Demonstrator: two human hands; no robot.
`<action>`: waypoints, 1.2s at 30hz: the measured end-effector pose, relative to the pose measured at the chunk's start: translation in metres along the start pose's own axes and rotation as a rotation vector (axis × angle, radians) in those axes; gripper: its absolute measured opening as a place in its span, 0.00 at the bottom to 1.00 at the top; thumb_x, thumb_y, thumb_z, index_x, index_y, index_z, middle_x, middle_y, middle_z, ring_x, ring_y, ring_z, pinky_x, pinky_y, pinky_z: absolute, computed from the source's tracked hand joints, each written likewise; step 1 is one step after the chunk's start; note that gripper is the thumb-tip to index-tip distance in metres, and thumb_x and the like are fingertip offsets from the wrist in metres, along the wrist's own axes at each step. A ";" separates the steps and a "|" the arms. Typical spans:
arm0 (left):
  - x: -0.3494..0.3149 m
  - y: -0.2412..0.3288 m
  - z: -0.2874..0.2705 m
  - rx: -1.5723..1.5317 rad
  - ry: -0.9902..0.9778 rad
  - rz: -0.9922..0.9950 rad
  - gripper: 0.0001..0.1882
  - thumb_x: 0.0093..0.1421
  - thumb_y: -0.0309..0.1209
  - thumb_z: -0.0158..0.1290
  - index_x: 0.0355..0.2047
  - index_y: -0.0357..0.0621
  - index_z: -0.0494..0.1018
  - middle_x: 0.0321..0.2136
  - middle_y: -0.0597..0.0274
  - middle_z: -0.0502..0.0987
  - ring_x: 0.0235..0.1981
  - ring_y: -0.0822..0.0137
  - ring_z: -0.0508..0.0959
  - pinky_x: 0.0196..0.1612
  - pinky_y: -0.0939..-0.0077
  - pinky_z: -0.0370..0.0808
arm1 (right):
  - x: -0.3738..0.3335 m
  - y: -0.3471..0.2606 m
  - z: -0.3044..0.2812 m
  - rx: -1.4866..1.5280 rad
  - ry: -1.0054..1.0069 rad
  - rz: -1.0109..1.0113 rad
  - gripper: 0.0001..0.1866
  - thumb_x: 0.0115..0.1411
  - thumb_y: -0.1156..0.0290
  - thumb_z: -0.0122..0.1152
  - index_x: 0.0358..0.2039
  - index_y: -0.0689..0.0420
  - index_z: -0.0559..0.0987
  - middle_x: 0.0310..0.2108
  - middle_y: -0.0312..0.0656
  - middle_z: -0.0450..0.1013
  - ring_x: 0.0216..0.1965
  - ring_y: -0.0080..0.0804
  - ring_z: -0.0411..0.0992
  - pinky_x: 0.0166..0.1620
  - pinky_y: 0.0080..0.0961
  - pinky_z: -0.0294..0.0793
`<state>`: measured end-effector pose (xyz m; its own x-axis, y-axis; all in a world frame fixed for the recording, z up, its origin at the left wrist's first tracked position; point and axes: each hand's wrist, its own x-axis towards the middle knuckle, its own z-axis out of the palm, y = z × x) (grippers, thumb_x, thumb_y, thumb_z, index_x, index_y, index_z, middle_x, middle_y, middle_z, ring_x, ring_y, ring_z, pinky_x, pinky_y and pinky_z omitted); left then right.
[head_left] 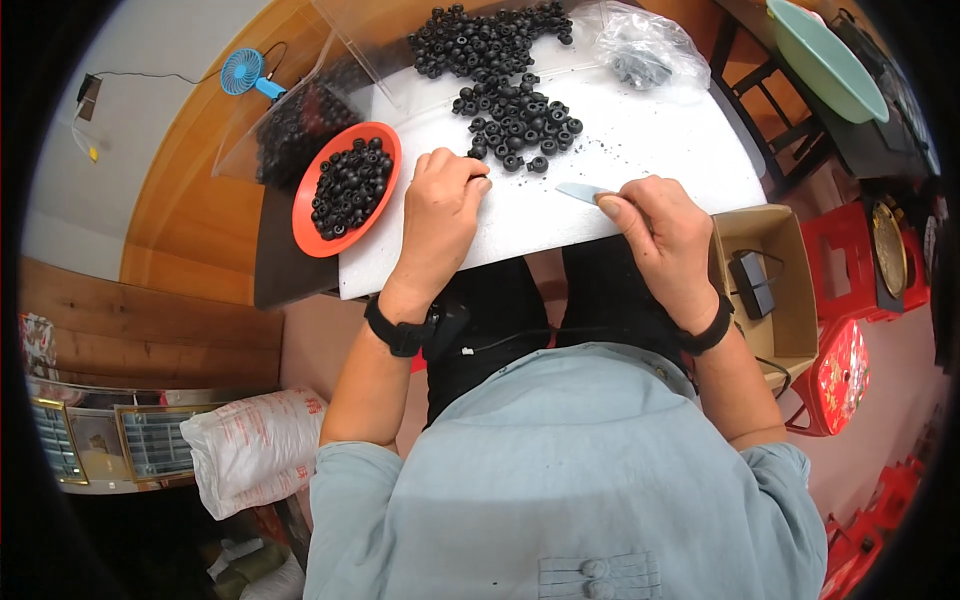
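Note:
My left hand (442,205) is closed in a pinch over the white board (660,135); a small black rounded part (480,178) just shows at its fingertips. In my right hand (665,225) is a small knife (580,191), its pale blade pointing left toward the other hand. Beyond the hands lies a loose pile of black rounded parts (525,120) with holes in them, and tiny black crumbs are scattered around it. To the left of my left hand, an orange-red bowl (388,140) holds many more such parts.
A clear plastic bag (650,45) lies at the board's far right. Behind the bowl stands a clear bin (240,140) with black parts, near a blue fan (242,72). At right are a cardboard box (790,335), red stools (840,375) and a green basin (825,60).

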<state>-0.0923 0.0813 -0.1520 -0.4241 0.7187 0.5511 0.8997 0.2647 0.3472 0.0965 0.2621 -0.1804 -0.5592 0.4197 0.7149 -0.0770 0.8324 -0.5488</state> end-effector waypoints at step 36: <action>-0.018 0.024 0.013 -1.531 -0.096 -0.489 0.20 0.73 0.26 0.49 0.62 0.30 0.72 0.41 0.53 0.78 0.37 0.67 0.74 0.33 0.75 0.74 | 0.019 -0.020 0.012 0.070 -0.130 0.170 0.19 0.65 0.56 0.67 0.24 0.56 0.79 0.18 0.44 0.74 0.20 0.42 0.74 0.24 0.35 0.69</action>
<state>-0.0621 0.0832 -0.1637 -0.5645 0.8138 0.1379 -0.2822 -0.3473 0.8943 0.0774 0.2491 -0.1607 -0.6702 0.4980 0.5503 -0.0268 0.7248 -0.6884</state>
